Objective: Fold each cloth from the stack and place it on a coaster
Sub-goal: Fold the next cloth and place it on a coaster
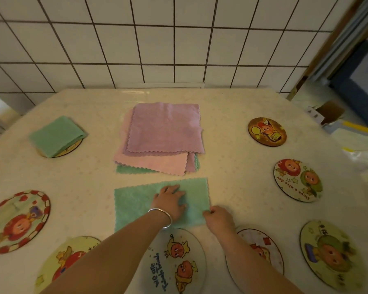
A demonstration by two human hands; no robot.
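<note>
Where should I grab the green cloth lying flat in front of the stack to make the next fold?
Take the green cloth at its right edge, coming from the right. It lies flat; the left hand presses its middle, and the right hand already pinches the near right corner.

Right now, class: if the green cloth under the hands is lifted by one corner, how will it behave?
The green cloth probably droops; it lies flat and thin. It looks light, like the stack. The right hand pinching its edge suggests it folds easily.
</note>
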